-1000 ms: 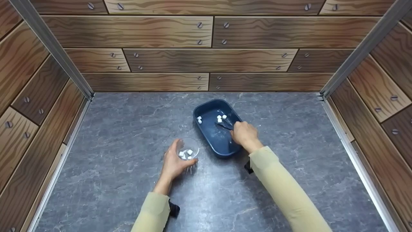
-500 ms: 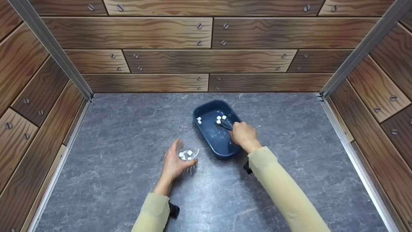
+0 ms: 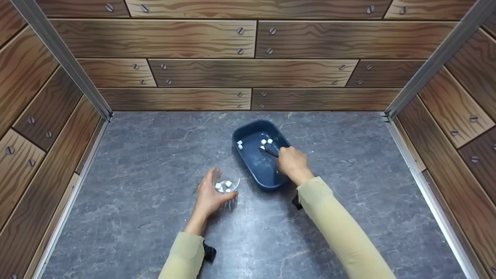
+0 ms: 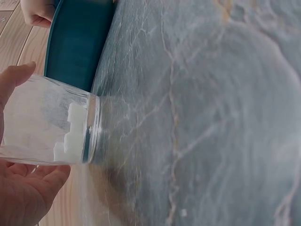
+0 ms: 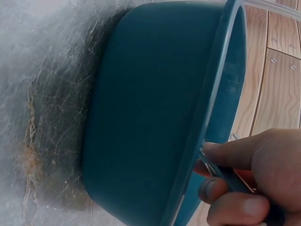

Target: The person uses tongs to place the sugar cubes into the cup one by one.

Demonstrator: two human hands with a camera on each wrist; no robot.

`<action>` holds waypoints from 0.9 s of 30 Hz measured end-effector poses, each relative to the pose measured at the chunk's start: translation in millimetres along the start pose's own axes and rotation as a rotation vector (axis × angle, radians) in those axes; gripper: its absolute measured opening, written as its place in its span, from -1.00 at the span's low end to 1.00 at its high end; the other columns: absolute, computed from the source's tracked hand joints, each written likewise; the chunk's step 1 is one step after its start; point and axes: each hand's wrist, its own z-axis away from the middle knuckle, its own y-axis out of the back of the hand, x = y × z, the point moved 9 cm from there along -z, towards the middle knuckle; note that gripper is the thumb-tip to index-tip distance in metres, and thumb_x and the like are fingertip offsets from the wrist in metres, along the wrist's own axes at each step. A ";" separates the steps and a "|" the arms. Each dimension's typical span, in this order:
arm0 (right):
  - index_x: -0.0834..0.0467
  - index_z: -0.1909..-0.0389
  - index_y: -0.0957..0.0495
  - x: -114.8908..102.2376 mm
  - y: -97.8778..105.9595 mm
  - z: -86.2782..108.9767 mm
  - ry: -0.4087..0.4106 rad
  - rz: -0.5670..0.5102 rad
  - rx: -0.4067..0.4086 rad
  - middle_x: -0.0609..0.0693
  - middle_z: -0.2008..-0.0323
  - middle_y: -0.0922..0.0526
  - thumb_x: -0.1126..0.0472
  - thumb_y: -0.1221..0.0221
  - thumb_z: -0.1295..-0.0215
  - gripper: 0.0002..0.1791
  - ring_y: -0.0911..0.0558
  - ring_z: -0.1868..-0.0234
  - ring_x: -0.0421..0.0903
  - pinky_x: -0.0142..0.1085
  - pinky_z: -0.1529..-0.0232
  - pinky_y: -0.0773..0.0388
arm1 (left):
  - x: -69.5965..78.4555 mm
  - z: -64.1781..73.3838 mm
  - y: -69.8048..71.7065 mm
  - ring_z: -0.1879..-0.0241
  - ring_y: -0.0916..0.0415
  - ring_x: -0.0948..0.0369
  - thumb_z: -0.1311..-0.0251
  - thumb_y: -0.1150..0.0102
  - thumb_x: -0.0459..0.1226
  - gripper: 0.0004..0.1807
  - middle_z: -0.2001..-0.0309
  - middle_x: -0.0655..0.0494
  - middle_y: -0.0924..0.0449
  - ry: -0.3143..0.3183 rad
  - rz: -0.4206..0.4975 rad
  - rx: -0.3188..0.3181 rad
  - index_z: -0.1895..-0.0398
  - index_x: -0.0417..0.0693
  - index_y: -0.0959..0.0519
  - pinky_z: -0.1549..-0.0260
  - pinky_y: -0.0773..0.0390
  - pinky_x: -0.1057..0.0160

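Note:
My left hand [image 3: 209,195] holds a clear plastic cup [image 4: 42,122] round its sides, thumb on one side and fingers on the other. Several small white cubes [image 4: 73,136] lie at the bottom of that cup. In my right hand [image 3: 293,163] is a pair of slim dark tongs [image 3: 271,153], pinched between thumb and fingers and reaching into a dark blue tub [image 3: 267,187]. At the tongs' tips is one white cube [image 3: 262,148]. Two more cubes [image 3: 266,142] sit just beyond it, and another pair [image 3: 240,145] lies by the tub's left wall.
The tub stands on a grey marbled surface [image 3: 155,155], right of the cup. Wood-patterned panels [image 3: 248,73] rise at the back and both sides, with metal strips [image 3: 430,221] along the edges. The tub's wall [image 5: 150,103] is close beside the right hand.
The tongs' tips have come together at one cube, which has shifted slightly towards me, away from the two beside it. The left hand and cup have stayed put.

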 end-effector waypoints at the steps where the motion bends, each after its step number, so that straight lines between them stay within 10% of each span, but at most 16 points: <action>1: 0.29 0.25 -0.66 -0.3 0.4 0.2 0.000 0.000 0.003 0.27 0.27 -0.68 0.17 -0.18 -0.26 -0.75 -0.66 0.29 0.24 0.13 0.34 -0.59 | 0.3 0.1 -0.1 -0.12 -0.48 -0.05 0.40 -0.67 -0.09 0.04 -0.14 -0.12 -0.55 0.001 0.001 -0.001 -0.26 -0.21 -0.36 -0.16 -0.38 -0.02; 27: 0.31 0.30 -0.67 -5.8 3.2 13.9 0.043 -0.002 0.045 0.27 0.29 -0.68 0.21 -0.19 -0.27 -0.78 -0.67 0.32 0.26 0.11 0.40 -0.60 | -0.2 -0.5 -0.5 -0.12 -0.48 -0.07 0.42 -0.67 -0.13 0.07 -0.15 -0.15 -0.54 0.005 0.022 0.000 -0.29 -0.22 -0.34 -0.19 -0.38 -0.01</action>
